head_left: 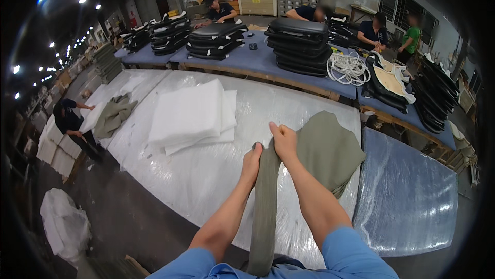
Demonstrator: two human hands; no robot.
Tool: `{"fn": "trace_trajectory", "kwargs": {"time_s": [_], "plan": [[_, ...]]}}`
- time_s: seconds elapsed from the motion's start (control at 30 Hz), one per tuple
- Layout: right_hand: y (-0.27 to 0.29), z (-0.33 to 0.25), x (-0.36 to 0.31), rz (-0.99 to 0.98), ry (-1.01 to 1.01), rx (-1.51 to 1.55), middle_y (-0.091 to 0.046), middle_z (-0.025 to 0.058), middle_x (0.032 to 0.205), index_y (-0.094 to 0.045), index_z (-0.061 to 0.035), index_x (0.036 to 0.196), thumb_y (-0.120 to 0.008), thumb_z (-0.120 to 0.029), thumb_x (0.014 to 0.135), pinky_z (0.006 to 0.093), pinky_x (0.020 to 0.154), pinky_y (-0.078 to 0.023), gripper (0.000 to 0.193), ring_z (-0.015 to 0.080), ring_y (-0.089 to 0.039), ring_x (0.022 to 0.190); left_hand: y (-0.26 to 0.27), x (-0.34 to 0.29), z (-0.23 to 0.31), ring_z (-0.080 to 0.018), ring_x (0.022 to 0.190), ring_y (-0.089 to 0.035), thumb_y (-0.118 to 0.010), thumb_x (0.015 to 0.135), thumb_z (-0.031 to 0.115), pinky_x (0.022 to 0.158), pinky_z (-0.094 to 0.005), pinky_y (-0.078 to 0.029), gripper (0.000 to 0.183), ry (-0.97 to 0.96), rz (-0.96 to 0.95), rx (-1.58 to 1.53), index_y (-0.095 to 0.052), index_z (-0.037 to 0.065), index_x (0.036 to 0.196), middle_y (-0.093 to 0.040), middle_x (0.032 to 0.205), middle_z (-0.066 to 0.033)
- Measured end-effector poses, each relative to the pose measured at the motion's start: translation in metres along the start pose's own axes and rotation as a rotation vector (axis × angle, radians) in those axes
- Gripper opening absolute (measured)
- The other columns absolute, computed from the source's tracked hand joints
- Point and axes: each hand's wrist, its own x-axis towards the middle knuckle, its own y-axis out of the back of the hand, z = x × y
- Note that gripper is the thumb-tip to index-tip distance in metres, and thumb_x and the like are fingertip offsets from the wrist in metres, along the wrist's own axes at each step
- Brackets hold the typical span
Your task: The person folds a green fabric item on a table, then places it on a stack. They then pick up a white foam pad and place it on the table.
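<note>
A long grey-green fabric piece [266, 201] runs from my hands back toward my body, edge-on to me. My left hand [251, 161] is closed on its far end from the left, thumb on top. From the right, my right hand [284, 144] grips the same end, its thumb pointing away from me. A bit of white material shows between the two hands; what it belongs to is unclear. Right of my hands, a stack of grey-green fabric pieces [330, 147] lies on the plastic-covered table [206, 189]. White padding sheets [188, 109] are piled to the left.
Behind stands a blue-topped bench [252, 65] with stacks of black cushions [299, 47] and a coil of white rope [349, 69]. Several people work beyond it. At the far left, a person [72, 124] handles fabric. A plastic-wrapped surface [407, 191] adjoins on the right.
</note>
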Motion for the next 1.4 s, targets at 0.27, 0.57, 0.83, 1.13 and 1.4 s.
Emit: {"fn": "trace_trajectory", "kwargs": {"time_s": [0.27,0.57,0.83,1.13,1.4], "plan": [[0.016,0.017,-0.061,-0.015,0.17,0.387,-0.055,-0.0035,0.079,-0.064,-0.0024,0.092,-0.073,-0.019,0.095,0.0265,0.072,-0.043,0.019,0.0096,-0.051,0.078,-0.003,-0.009,-0.009,-0.021,0.078,-0.06,-0.061,0.104,0.02,0.075,-0.0341,-0.049,0.023,-0.656,0.386,0.262,-0.065,-0.001,0.098,-0.068,0.086,-0.0123],[0.039,0.028,-0.041,-0.182,-0.105,0.566,-0.054,-0.0073,0.078,-0.064,-0.006,0.085,-0.062,-0.033,0.105,0.0244,0.065,-0.038,0.033,0.004,-0.045,0.074,-0.038,0.004,0.002,-0.0235,0.062,-0.053,-0.054,0.107,0.023,0.061,-0.0378,-0.045,0.029,-0.612,0.232,0.414,-0.059,0.001,0.088,-0.058,0.07,-0.0158],[0.038,0.033,-0.043,-0.129,-0.266,0.495,-0.053,-0.0064,0.073,-0.062,-0.0058,0.078,-0.06,-0.034,0.104,0.0269,0.064,-0.04,0.038,0.0052,-0.046,0.071,-0.026,0.054,0.005,-0.0384,0.057,-0.057,-0.051,0.106,0.024,0.056,-0.0428,-0.044,0.035,-0.691,-0.056,0.548,-0.056,0.0,0.08,-0.054,0.065,-0.0215],[0.031,0.024,-0.023,-0.115,-0.219,0.328,-0.056,-0.0032,0.072,-0.063,-0.0011,0.079,-0.062,-0.03,0.1,0.0307,0.063,-0.042,0.035,0.008,-0.049,0.07,-0.03,0.088,-0.022,-0.0156,0.062,-0.034,-0.045,0.108,0.023,0.055,-0.0382,-0.032,0.042,-0.662,-0.014,0.343,-0.044,-0.001,0.073,-0.037,0.064,-0.0114],[0.021,0.046,-0.02,0.008,-0.229,0.317,-0.055,0.001,0.066,-0.064,0.0023,0.076,-0.063,-0.035,0.099,0.033,0.065,-0.043,0.044,0.0112,-0.05,0.069,0.019,0.039,-0.06,-0.0441,0.101,-0.062,-0.053,0.105,0.034,0.084,-0.0522,-0.048,0.04,-0.652,0.198,0.899,-0.061,0.002,0.128,-0.065,0.11,-0.0275]]}}
